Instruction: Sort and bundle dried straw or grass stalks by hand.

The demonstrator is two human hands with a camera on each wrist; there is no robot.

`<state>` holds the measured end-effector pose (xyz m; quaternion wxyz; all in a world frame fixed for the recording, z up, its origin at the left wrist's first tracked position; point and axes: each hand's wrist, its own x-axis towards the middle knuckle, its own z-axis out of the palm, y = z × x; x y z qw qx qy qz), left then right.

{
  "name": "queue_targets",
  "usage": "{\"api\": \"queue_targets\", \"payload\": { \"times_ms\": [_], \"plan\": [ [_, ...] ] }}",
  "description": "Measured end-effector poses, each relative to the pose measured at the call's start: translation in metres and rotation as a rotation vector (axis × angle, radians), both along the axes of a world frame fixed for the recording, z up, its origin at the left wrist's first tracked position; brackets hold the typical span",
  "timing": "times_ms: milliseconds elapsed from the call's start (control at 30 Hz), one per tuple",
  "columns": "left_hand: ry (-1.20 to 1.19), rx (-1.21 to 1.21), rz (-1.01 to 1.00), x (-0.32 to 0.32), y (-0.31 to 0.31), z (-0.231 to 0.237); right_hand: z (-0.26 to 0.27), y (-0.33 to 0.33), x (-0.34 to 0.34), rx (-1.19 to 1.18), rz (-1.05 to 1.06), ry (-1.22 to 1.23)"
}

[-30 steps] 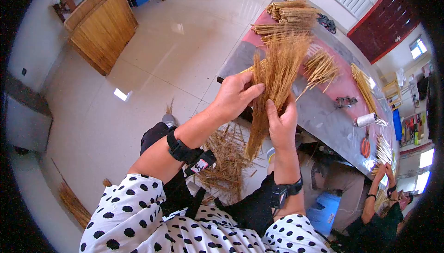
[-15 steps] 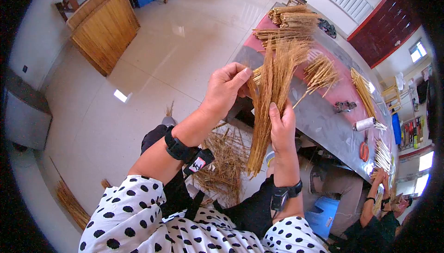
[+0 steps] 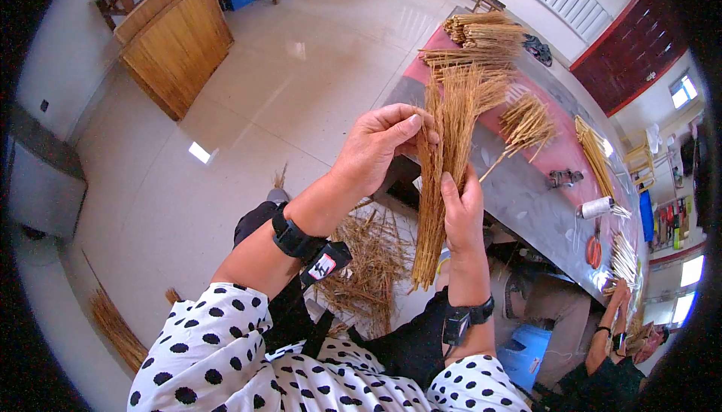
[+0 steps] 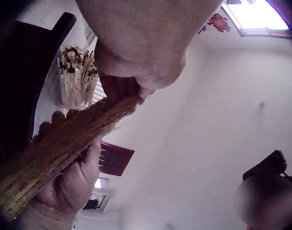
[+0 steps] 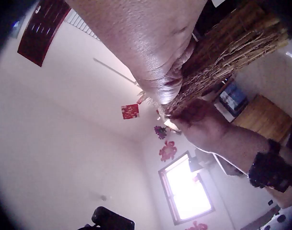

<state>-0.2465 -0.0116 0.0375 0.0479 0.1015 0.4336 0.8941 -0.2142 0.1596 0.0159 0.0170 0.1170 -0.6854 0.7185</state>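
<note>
A bundle of dry broom straw (image 3: 442, 194) stands upright, slightly tilted, in front of the body, its feathery tops spreading upward and its cut stalk ends below. My right hand (image 3: 464, 215) grips it around the middle, with the thumb along the near side. At the upper left edge of the bundle, my left hand (image 3: 380, 145) pinches some strands between thumb and fingers. In the left wrist view the bundle (image 4: 64, 153) runs diagonally between both hands, the fingertips of the right hand (image 4: 69, 191) showing beyond it.
A table (image 3: 519, 194) at the right bears stacked straw bundles (image 3: 492, 39), a smaller bundle (image 3: 526, 124), a thread spool (image 3: 596, 207) and orange-handled scissors (image 3: 593, 252). Loose straw (image 3: 365, 273) lies on the floor below. Another person (image 3: 602, 359) works at the table's near end.
My left hand drew some strands out to the left, then came back in against the bundle. The bundle's lower end has swung slightly right. My right hand keeps its hold.
</note>
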Motion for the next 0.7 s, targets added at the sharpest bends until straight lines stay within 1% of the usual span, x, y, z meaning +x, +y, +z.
{"api": "queue_targets", "payload": {
  "times_ms": [67, 200, 333, 400, 467, 500, 567, 633, 700],
  "plan": [
    [0.021, 0.047, -0.017, 0.001, 0.0021, 0.0004, -0.0014, 0.0007, 0.0006, 0.002, -0.009, 0.008],
    [-0.009, 0.054, -0.027, 0.002, 0.0035, 0.0022, -0.0025, 0.0027, 0.001, 0.03, -0.039, 0.017],
    [0.021, 0.103, -0.049, 0.0011, 0.0041, 0.0004, -0.0056, 0.0027, -0.0009, 0.033, -0.032, 0.034],
    [0.027, 0.137, -0.057, 0.0012, 0.0042, -0.0003, -0.0032, 0.0008, 0.0001, 0.101, -0.049, 0.072],
    [0.063, 0.181, -0.072, 0.0011, 0.0048, -0.0007, -0.0037, 0.0009, 0.0002, 0.118, -0.054, 0.063],
    [0.063, 0.181, -0.069, 0.0009, 0.0061, -0.0009, -0.0039, 0.0009, -0.0001, 0.134, -0.062, 0.055],
    [0.062, 0.239, 0.006, 0.0012, 0.0086, -0.0011, -0.002, -0.0006, 0.0, 0.109, -0.059, 0.049],
    [0.031, 0.247, 0.011, 0.0028, 0.0085, 0.0, -0.0011, -0.0012, -0.0004, 0.083, -0.058, 0.043],
    [0.0, 0.254, 0.014, 0.0044, 0.0081, 0.0013, -0.0011, -0.0011, -0.0011, 0.134, -0.077, 0.116]
  ]
}}
